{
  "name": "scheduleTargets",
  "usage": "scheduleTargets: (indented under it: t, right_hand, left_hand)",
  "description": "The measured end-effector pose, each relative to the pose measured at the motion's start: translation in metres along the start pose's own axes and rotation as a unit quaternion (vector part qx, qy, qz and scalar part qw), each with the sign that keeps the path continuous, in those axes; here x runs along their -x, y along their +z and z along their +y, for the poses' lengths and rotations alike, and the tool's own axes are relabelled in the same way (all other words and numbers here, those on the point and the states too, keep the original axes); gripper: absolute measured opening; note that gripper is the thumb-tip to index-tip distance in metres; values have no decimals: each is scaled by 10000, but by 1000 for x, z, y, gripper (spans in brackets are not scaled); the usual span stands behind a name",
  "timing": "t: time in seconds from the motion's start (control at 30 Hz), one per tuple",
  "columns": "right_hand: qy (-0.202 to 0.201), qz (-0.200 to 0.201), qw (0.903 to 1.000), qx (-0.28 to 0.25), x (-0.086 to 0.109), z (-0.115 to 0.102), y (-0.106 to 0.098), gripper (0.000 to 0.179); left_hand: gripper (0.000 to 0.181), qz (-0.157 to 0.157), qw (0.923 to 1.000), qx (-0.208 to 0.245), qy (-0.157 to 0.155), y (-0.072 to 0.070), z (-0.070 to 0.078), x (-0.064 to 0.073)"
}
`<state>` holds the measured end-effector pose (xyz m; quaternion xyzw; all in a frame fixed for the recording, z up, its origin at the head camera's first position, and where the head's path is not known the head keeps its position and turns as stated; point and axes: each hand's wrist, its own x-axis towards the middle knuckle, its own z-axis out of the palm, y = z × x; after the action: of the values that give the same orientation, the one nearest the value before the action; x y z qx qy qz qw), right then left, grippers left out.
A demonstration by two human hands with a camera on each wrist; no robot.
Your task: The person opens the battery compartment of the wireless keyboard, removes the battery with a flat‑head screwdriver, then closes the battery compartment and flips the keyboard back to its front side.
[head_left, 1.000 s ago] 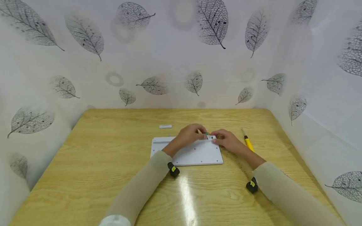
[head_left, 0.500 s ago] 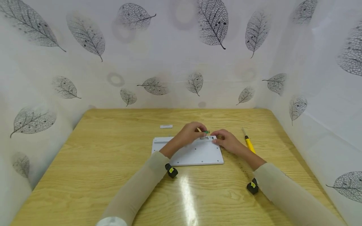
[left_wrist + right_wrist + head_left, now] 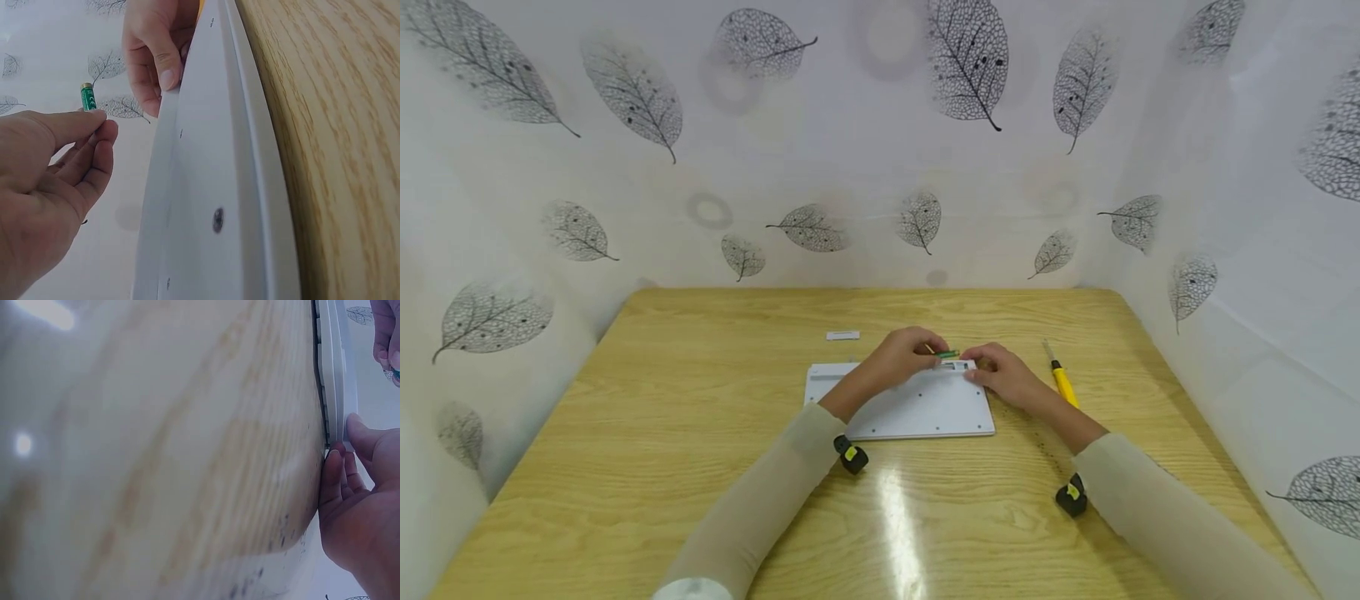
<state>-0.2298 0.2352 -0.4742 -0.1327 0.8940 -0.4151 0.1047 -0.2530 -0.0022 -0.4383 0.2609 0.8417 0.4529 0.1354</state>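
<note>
A white keyboard (image 3: 917, 412) lies face down on the table, its screw-dotted underside up. Near its far right corner, the battery compartment (image 3: 957, 366) is uncovered. Just above that compartment, my left hand (image 3: 901, 358) pinches a green battery (image 3: 948, 354) between thumb and fingers. The left wrist view shows the battery (image 3: 89, 97) sticking up from the fingertips, apart from the keyboard (image 3: 200, 187). My right hand (image 3: 1003, 375) grips the far right corner; in the right wrist view its thumb lies on the underside and its fingers reach under the edge.
A small white strip (image 3: 842, 335), perhaps the compartment cover, lies behind the keyboard to the left. A yellow-handled screwdriver (image 3: 1063, 385) rests right of my right hand. Leaf-patterned cloth (image 3: 850, 167) hangs behind the wooden table (image 3: 662, 417).
My left hand has drawn the battery up out of the compartment area, and more of its green body shows now. My right hand keeps its grip on the keyboard corner.
</note>
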Motion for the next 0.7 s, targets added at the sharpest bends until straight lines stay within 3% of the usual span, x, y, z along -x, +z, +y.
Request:
scheduleTargets:
  t: [0.3, 0.7]
  right_hand:
    - [106, -2, 9999, 32, 1, 0, 0, 29]
    - [66, 60, 10000, -13, 2, -3, -1, 27]
  left_hand:
    - [19, -47, 9998, 90, -156, 0, -1, 4]
    - [18, -116, 9999, -33, -93, -4, -8, 10]
